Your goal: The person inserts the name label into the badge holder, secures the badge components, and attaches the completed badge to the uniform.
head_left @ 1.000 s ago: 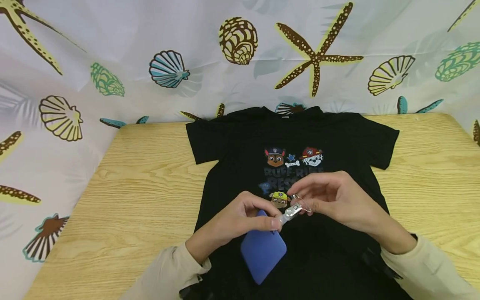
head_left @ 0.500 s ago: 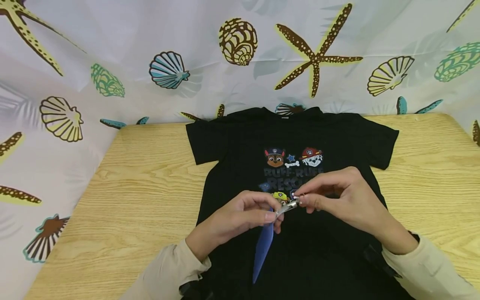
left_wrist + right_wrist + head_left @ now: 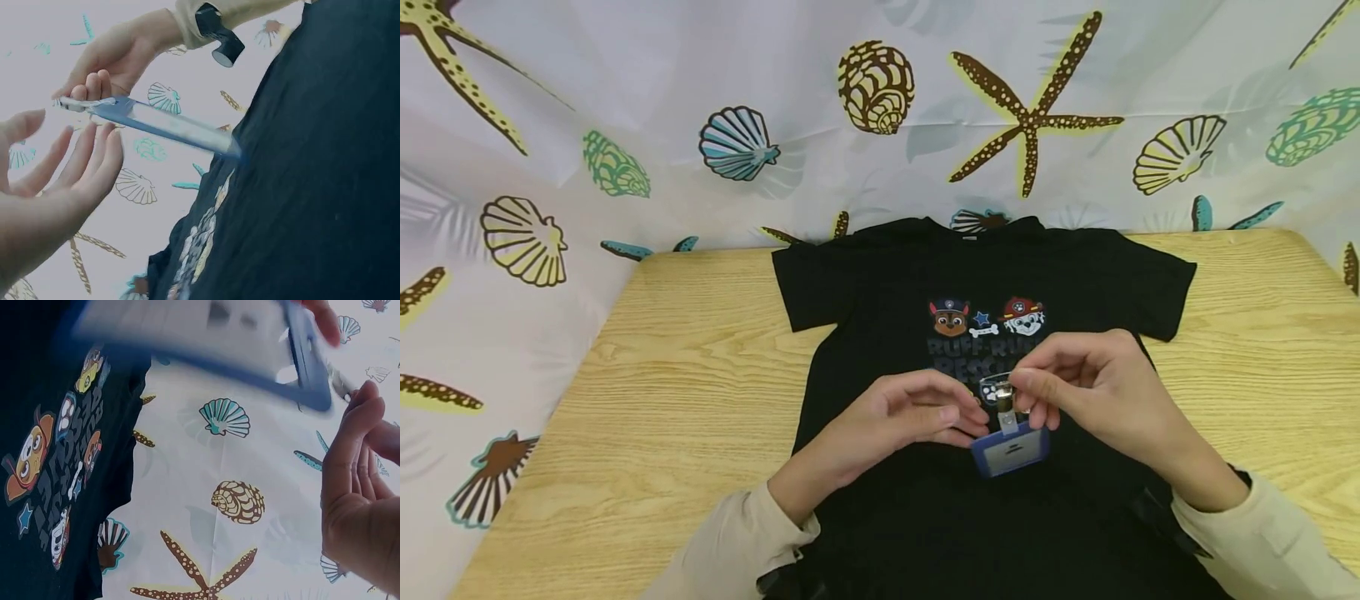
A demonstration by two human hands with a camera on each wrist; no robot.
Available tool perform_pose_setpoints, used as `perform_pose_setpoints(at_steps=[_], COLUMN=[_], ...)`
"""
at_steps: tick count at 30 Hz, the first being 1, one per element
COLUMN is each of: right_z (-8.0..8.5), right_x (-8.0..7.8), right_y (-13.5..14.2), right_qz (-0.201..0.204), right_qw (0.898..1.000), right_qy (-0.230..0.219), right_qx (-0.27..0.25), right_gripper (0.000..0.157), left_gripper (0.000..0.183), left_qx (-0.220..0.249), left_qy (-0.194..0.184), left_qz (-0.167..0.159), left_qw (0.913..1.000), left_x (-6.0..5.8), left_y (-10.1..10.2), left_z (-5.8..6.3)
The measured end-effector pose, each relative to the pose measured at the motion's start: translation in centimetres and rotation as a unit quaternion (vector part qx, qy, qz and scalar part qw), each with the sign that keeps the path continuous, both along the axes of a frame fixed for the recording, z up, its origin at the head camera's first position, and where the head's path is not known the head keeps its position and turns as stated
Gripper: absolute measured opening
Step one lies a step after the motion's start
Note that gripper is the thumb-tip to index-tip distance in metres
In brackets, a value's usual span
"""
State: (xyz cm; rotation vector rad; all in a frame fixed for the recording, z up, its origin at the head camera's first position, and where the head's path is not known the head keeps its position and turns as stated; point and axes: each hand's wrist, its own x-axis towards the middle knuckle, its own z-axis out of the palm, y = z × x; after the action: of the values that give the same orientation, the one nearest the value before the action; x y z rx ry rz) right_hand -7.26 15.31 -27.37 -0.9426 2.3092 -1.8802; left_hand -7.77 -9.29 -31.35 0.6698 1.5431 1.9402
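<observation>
My right hand (image 3: 1090, 392) pinches the metal clip (image 3: 1004, 395) of a blue badge holder (image 3: 1013, 452) between thumb and fingertips. The holder hangs below by its clear strap, its pale window facing the head camera. Just left of it, my left hand (image 3: 910, 414) has its fingers loosely bent and holds nothing. A gap shows between thumb and fingers in the left wrist view, where the badge holder (image 3: 175, 128) passes close by the fingertips. Under both hands a black T-shirt (image 3: 1045, 525) with printed cartoon dogs lies spread out, collar away from me.
The shirt lies on a light wooden table (image 3: 692, 358), whose surface shows on both sides. Behind the far edge hangs a white cloth (image 3: 820, 75) printed with shells and starfish. Both wrists carry black straps beneath beige sleeves.
My left hand has let go of the badge holder. The right hand has drawn it rightward by the clip, and it has turned from its plain blue side to its window side.
</observation>
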Motion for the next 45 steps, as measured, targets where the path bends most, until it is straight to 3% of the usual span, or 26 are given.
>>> perform_pose_setpoints(at_steps=[2,5,10,12,13,14,17,19,20,21,24,28,35,39,45], right_z=[0.0,0.0,-0.3,-0.4,-0.4,-0.5,-0.6,-0.7,-0.7,-0.8,-0.9,-1.0,-1.0,-1.0,-1.2], right_x=[0.1,0.3,0.5,0.5,0.5,0.5,0.4,0.4,0.4,0.4,0.6,0.7,1.0,1.3,1.5], right_y=[-0.2,-0.4,-0.9,-1.0,-1.0,-1.1,-1.2,-1.3,-1.4,-1.4,-1.6,-1.7,-1.9,-1.9,-1.9], right_qz=[-0.015,-0.029,-0.007,0.008,0.014,0.02,0.032,0.036,0.037,0.036,0.033,0.039,0.057,0.062,0.074], right_qw=[1.0,0.998,0.996,0.995,0.995,0.994,0.993,0.992,0.992,0.993,0.993,0.994,0.992,0.991,0.989], right_qy=[-0.014,-0.034,-0.068,-0.083,-0.091,-0.098,-0.11,-0.113,-0.112,-0.111,-0.106,-0.099,-0.111,-0.116,-0.125], right_qx=[0.019,0.045,0.054,0.05,0.047,0.045,0.039,0.036,0.036,0.035,0.033,0.022,0.005,0.011,0.011], right_gripper=[0.008,0.01,0.014,0.016,0.016,0.017,0.018,0.018,0.018,0.018,0.019,0.019,0.021,0.021,0.022], left_gripper=[0.022,0.015,0.02,0.026,0.028,0.031,0.037,0.038,0.037,0.035,0.027,0.022,0.026,0.027,0.026], left_qx=[-0.023,-0.059,-0.095,-0.113,-0.122,-0.138,-0.195,-0.225,-0.235,-0.24,-0.243,-0.238,-0.185,-0.166,-0.146], left_qy=[0.062,0.166,0.326,0.391,0.424,0.466,0.592,0.656,0.679,0.691,0.704,0.708,0.749,0.756,0.754], left_qz=[0.039,0.1,0.152,0.16,0.164,0.167,0.184,0.198,0.203,0.206,0.212,0.216,0.195,0.181,0.174], left_qw=[0.997,0.9793,0.9285,0.8995,0.8824,0.8578,0.7596,0.6927,0.6653,0.6498,0.6327,0.6288,0.6059,0.6068,0.6165], left_x=[0.2,0.6,1.1,1.1,1.2,1.2,1.3,1.3,1.4,1.4,1.4,1.3,0.9,0.9,0.9], left_y=[0.2,0.5,1.1,1.2,1.3,1.3,1.2,1.1,1.0,1.0,1.0,0.9,0.7,0.6,0.7], left_z=[0.2,0.4,0.6,0.5,0.5,0.4,0.2,0.1,0.1,0.1,0.1,0.2,0.2,0.3,0.2])
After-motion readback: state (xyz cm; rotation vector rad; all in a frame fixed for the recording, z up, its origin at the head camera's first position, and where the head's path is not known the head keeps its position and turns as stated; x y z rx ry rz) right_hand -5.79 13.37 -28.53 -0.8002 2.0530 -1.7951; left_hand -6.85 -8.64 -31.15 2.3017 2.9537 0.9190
